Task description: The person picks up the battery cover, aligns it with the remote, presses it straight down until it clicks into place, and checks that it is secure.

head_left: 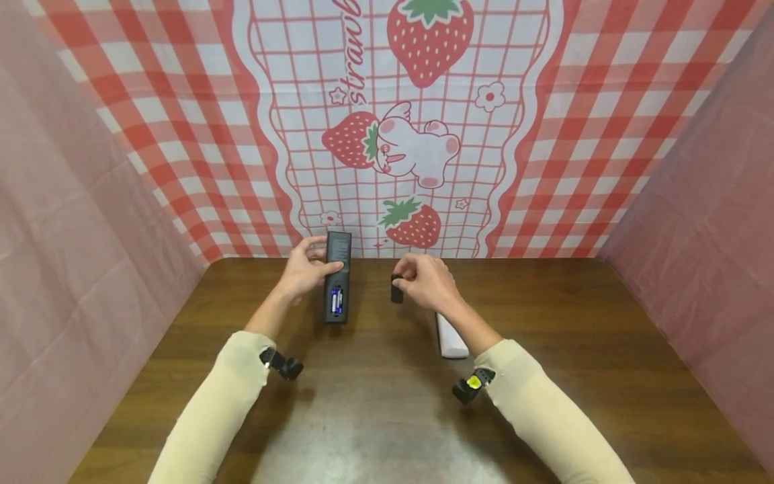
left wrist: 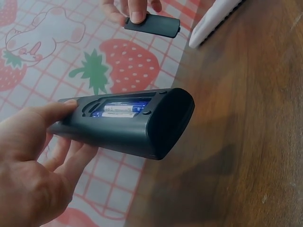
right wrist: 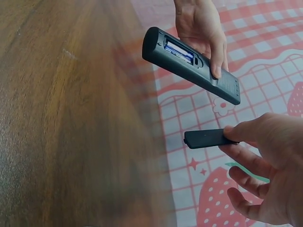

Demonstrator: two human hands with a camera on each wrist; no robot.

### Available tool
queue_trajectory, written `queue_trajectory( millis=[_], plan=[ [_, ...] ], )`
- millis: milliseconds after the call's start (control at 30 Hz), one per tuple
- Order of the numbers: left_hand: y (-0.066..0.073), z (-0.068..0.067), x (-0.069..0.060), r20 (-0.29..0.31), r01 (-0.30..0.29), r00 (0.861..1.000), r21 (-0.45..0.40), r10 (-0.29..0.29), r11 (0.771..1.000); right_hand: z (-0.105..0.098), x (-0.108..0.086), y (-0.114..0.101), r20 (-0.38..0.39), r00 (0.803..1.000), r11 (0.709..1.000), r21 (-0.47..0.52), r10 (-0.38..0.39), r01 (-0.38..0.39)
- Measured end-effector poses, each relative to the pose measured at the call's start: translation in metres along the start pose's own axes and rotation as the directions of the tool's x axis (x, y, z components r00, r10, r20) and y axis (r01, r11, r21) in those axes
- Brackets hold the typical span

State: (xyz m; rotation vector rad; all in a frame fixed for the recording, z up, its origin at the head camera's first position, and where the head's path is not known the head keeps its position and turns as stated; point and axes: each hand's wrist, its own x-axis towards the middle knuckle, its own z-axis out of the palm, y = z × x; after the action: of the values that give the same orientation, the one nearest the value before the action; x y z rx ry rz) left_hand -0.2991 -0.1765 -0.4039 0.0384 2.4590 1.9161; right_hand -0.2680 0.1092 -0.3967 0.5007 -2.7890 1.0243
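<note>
A dark remote control is gripped in my left hand, its back facing up toward me. Inside its uncovered compartment lie blue-and-white batteries, side by side. My right hand pinches a small black battery cover by one end, between thumb and fingers. Cover and remote are apart, with the cover to the right of the remote in the head view. The other fingers of my right hand are loosely bent and touch nothing in the right wrist view.
On the brown wooden table a white remote-like object lies below my right forearm, partly hidden by it. A strawberry-print cloth hangs behind the table, and pink cloth stands at both sides.
</note>
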Motion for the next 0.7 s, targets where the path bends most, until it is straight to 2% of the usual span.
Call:
queue_trajectory(
  millis=[300, 700],
  plan=[
    [0.004, 0.009, -0.001, -0.011, -0.013, 1.000, -0.034, 0.012, 0.999, -0.004, -0.004, 0.005, -0.019, 0.999, 0.999, 0.011, -0.031, 0.031],
    [0.010, 0.023, -0.006, -0.015, -0.028, 1.000, -0.025, 0.027, 0.999, -0.008, -0.013, 0.010, -0.059, 0.995, 0.997, 0.018, -0.075, 0.076]
  ],
)
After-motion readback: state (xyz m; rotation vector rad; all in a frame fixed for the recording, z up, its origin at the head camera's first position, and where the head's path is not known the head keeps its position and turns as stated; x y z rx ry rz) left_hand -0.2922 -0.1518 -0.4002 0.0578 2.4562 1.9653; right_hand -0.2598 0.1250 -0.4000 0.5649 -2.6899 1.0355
